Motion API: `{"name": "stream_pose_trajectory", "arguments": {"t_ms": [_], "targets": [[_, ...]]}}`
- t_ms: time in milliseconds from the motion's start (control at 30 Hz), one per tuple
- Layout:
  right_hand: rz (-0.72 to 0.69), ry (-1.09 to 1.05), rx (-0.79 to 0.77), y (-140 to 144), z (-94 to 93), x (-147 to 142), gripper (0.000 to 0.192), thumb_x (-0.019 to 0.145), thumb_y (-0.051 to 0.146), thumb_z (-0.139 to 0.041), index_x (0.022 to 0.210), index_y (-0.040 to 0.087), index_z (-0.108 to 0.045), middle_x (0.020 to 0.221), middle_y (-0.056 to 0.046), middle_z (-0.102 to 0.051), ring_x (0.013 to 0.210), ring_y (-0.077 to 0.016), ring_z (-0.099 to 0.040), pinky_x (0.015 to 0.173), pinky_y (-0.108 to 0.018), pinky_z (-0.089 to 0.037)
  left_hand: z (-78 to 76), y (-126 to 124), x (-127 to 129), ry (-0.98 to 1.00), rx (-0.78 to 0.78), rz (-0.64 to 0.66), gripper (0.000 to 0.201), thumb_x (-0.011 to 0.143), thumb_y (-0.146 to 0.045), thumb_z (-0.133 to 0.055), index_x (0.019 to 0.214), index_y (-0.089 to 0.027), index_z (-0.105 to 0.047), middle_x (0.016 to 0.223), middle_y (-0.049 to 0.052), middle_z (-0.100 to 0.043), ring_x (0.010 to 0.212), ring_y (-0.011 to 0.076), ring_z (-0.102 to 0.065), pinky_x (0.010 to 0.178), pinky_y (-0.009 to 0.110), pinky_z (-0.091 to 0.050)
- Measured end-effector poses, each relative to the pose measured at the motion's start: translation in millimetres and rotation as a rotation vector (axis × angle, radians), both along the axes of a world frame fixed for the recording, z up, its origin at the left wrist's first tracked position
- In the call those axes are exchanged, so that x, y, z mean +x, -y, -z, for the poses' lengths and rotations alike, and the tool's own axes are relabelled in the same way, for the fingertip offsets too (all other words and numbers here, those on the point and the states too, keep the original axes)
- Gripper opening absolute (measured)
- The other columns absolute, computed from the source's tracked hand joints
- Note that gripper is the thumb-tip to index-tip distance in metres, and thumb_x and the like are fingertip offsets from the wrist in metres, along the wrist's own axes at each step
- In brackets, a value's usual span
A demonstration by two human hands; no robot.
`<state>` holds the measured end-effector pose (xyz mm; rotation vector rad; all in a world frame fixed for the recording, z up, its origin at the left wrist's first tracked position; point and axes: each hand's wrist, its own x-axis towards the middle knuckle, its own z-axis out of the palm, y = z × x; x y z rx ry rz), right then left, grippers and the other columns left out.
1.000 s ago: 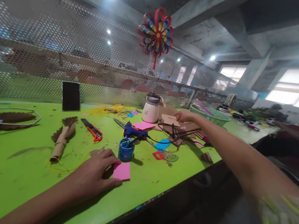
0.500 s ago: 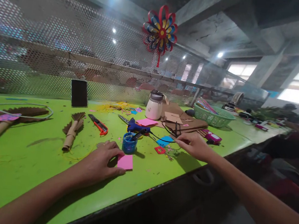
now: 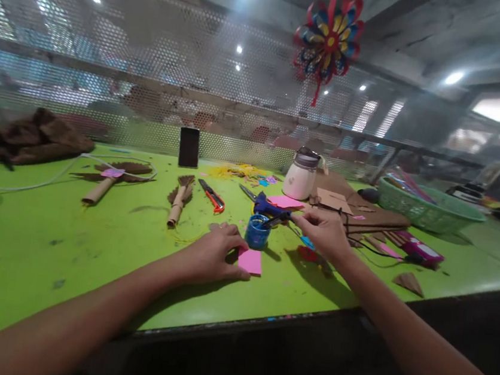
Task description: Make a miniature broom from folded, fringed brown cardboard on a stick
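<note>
A person's left hand (image 3: 213,255) is lying palm down on a lime-green worktable (image 3: 90,241), fingers spread and flat, its tips pressing on the near-left edge of a small pink paper square (image 3: 250,261). The hand is pinning the sheet rather than gripping it. The square is lying flat just right of that hand, its slightly longer sides running away from the table's front edge, and a small blue pot (image 3: 257,231) with a dark tool standing in it is sitting directly behind it, nearly touching its far edge.

The right hand (image 3: 327,232) is hovering above the table just right of the pot, fingers curled in with thumb and forefinger drawn together. Whether they are pinching something thin cannot be told; the frame is too blurred there. The left hand is the nearer of the two to the pink square; the right is standing off to the square's far right, over a red scrap (image 3: 308,254) and a blue scrap (image 3: 307,241) of paper.

The table's surface is smooth and matte, flecked with dark trimmings. Behind the pot, a blue glue gun (image 3: 268,207) is resting on a second pink sheet (image 3: 285,202), beside a white lidded jar (image 3: 301,175). An orange-and-black utility knife (image 3: 211,196) and a rolled brown-paper tassel (image 3: 179,199) are lying to the left, both pointing away from the person. A green woven-look plastic basket (image 3: 428,206) and a stack of brown card (image 3: 364,212) are sitting to the right. A perforated metal screen (image 3: 131,77) is backing the bench, with a looped paper flower (image 3: 330,37) in red, blue and yellow hanging above.
</note>
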<state>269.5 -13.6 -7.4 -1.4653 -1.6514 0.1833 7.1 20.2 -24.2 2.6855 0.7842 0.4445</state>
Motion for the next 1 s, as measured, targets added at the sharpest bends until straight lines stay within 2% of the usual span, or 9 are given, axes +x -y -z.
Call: {"name": "stream_pose_trajectory", "arguments": {"t_ms": [67, 167, 233, 300, 367, 533, 633, 767, 1000], "targets": [[-0.128, -0.096, -0.14, -6.6, 0.6, -2.0, 0.022, 0.072, 0.035, -0.065, 0.079, 0.015, -0.063, 0.056, 0.002, -0.052, 0.051, -0.0103, -0.045, 0.049, -0.025, -0.035, 2.2, -1.0, 0.1, 0.004, 0.004, -0.002, 0.049, 0.072, -0.059, -0.064, 0.102, -0.021, -0.065, 0.096, 0.007, -0.055, 0.093, 0.0233, -0.049, 0.08, 0.034, -0.041], [-0.377, -0.202, -0.336, -6.0, -8.2, -9.0, 0.054, 0.065, 0.026, -0.071, 0.116, 0.016, -0.056, 0.065, 0.003, -0.056, 0.057, -0.0112, -0.051, 0.056, -0.026, -0.043, 5.2, -2.4, 1.0, 0.015, 0.011, -0.002, 0.049, 0.07, -0.059, -0.066, 0.1, -0.02, -0.065, 0.094, 0.006, -0.054, 0.09, 0.023, -0.049, 0.078, 0.034, -0.041], [-0.457, -0.245, -0.369, -4.2, -15.6, -16.6, 0.061, 0.064, 0.025, -0.074, 0.121, 0.018, -0.054, 0.076, 0.0, -0.061, 0.064, -0.0117, -0.054, 0.059, -0.026, -0.045, 5.7, -2.2, 1.6, 0.019, 0.01, -0.009, 0.048, 0.07, -0.059, -0.066, 0.099, -0.02, -0.065, 0.092, 0.006, -0.054, 0.09, 0.023, -0.048, 0.077, 0.034, -0.041], [-0.453, -0.28, -0.338, -5.6, -20.6, -24.6, 0.048, 0.065, 0.03, -0.075, 0.109, 0.018, -0.062, 0.083, -0.002, -0.063, 0.067, -0.0118, -0.055, 0.06, -0.026, -0.044, 5.0, -1.4, 2.0, 0.017, 0.003, -0.02, 0.049, 0.07, -0.059, -0.067, 0.099, -0.02, -0.065, 0.092, 0.006, -0.054, 0.09, 0.0234, -0.048, 0.077, 0.034, -0.041], [-0.405, -0.296, -0.302, -11.3, -23.2, -31.4, 0.034, 0.066, 0.036, -0.075, 0.091, 0.015, -0.067, 0.076, -0.002, -0.062, 0.061, -0.0104, -0.052, 0.055, -0.025, -0.042, 3.9, -0.3, 2.2, 0.011, -0.006, -0.025, 0.049, 0.07, -0.058, -0.067, 0.1, -0.02, -0.065, 0.093, 0.007, -0.054, 0.09, 0.0236, -0.048, 0.077, 0.034, -0.04], [-0.372, -0.322, -0.273, -36.4, -23.3, -41.7, 0.038, 0.068, 0.048, -0.072, 0.079, 0.012, -0.066, 0.059, 0.001, -0.054, 0.048, -0.0069, -0.041, 0.046, -0.023, -0.034, 1.8, 0.7, 3.2, -0.01, -0.034, -0.044, 0.049, 0.071, -0.058, -0.066, 0.101, -0.019, -0.065, 0.094, 0.007, -0.054, 0.088, 0.0226, -0.048, 0.077, 0.034, -0.04], [-0.347, -0.26, -0.176, -46.2, -16.9, -42.1, 0.038, 0.074, 0.051, -0.067, 0.067, 0.014, -0.06, 0.052, 0.004, -0.047, 0.046, -0.0064, -0.038, 0.044, -0.022, -0.031, 1.3, 0.2, 4.7, -0.024, -0.043, -0.057, 0.049, 0.071, -0.059, -0.065, 0.101, -0.019, -0.065, 0.094, 0.007, -0.053, 0.088, 0.0225, -0.047, 0.077, 0.034, -0.039], [-0.306, -0.158, -0.038, -43.7, -8.4, -33.5, 0.034, 0.081, 0.047, -0.062, 0.066, 0.016, -0.059, 0.051, 0.004, -0.045, 0.046, -0.0078, -0.04, 0.044, -0.023, -0.03, 1.1, -0.7, 7.0, -0.031, -0.067, -0.064, 0.047, 0.072, -0.057, -0.065, 0.101, -0.02, -0.065, 0.095, 0.007, -0.053, 0.09, 0.0228, -0.046, 0.078, 0.034, -0.039], [-0.234, -0.148, 0.12, -35.3, -12.3, -20.9, 0.025, 0.081, 0.04, -0.064, 0.069, 0.019, -0.062, 0.051, 0.003, -0.047, 0.045, -0.009, -0.041, 0.042, -0.024, -0.032, 1.9, -1.4, 9.8, -0.008, -0.1, -0.069, 0.042, 0.074, -0.053, -0.066, 0.101, -0.02, -0.064, 0.095, 0.006, -0.053, 0.091, 0.0218, -0.047, 0.079, 0.033, -0.04]]}}
